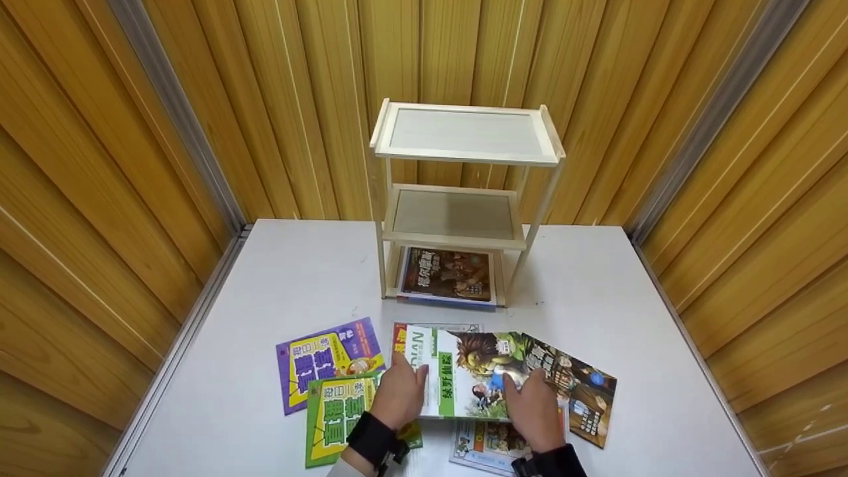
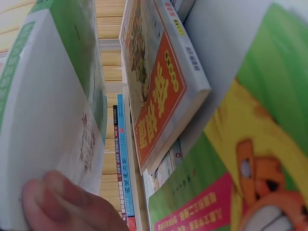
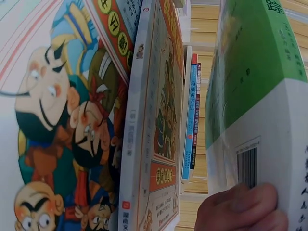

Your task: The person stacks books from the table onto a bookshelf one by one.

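Both hands grip a white and green picture-covered book (image 1: 474,374) with a lion drawn on it, held over other books in front of the rack. My left hand (image 1: 399,394) holds its left end, thumb on the cover; in the left wrist view its fingers (image 2: 57,202) curl under the back. At the lower right edge, my right hand (image 1: 535,411) holds it the same way, its fingers (image 3: 240,207) beside the barcode. Beneath lie a red-and-white-edged book (image 1: 399,331) and a cartoon-covered book (image 1: 477,457), both partly hidden. A brown book (image 1: 593,391) lies at the right.
A three-tier wooden rack (image 1: 457,242) stands behind the books on the white table (image 1: 265,278). On its bottom tier lies a dark-covered book (image 1: 447,275) atop a blue-spined book (image 3: 190,110). At the left, a purple book (image 1: 291,377) is partly covered by a green book (image 1: 318,447).
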